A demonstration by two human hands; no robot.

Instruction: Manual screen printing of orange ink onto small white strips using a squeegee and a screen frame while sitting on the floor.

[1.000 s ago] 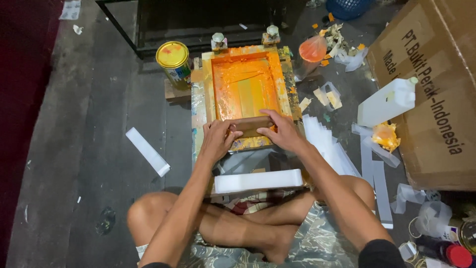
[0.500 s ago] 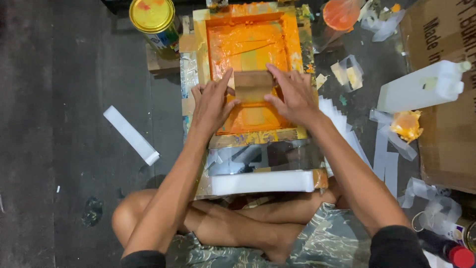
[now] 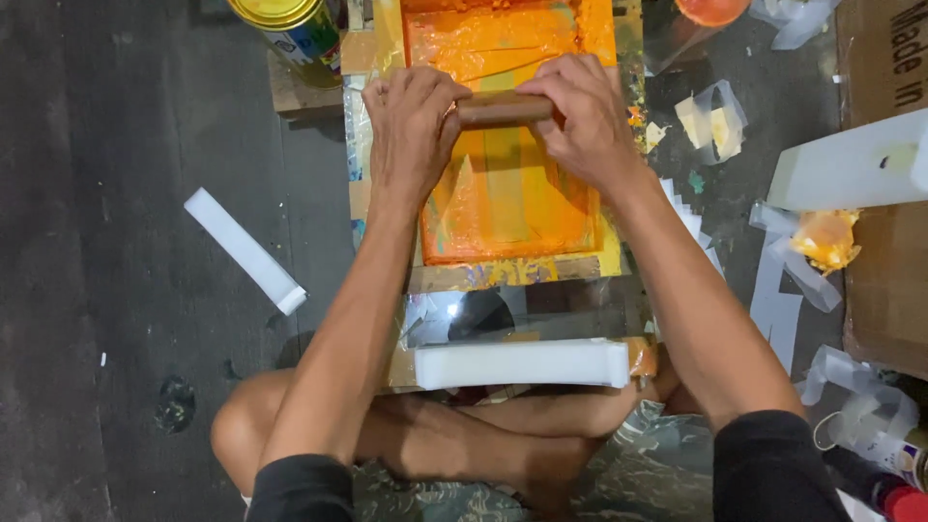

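Dark concrete floor [image 3: 126, 145] under everything; I sit cross-legged on it, knees below the work. Large brown cardboard box [image 3: 884, 242] along the right edge, a long white plastic block [image 3: 851, 169] lying against it. In front of me, the wooden-framed printing screen coated in orange ink [image 3: 512, 203], lying flat on a foil-wrapped base, its near frame rail smeared with many colours. Just below the frame, a white rectangular foam bar [image 3: 522, 364] lies crosswise, near my shins. A second white rectangular strip [image 3: 245, 249] lies tilted on the floor to the left, well apart from the screen. Yellow-lidded paint tin [image 3: 290, 34] stands at the upper left corner of the frame. Both hands on the brown wooden squeegee handle [image 3: 503, 108], which lies crosswise over the upper half of the screen, on the ink. Left hand [image 3: 411, 130] in a closed grip over the handle's left end; right hand [image 3: 580, 116] in a closed grip over its right end, fingers curled across the top. Small yellowish scraps [image 3: 710, 121] to the right of the frame.
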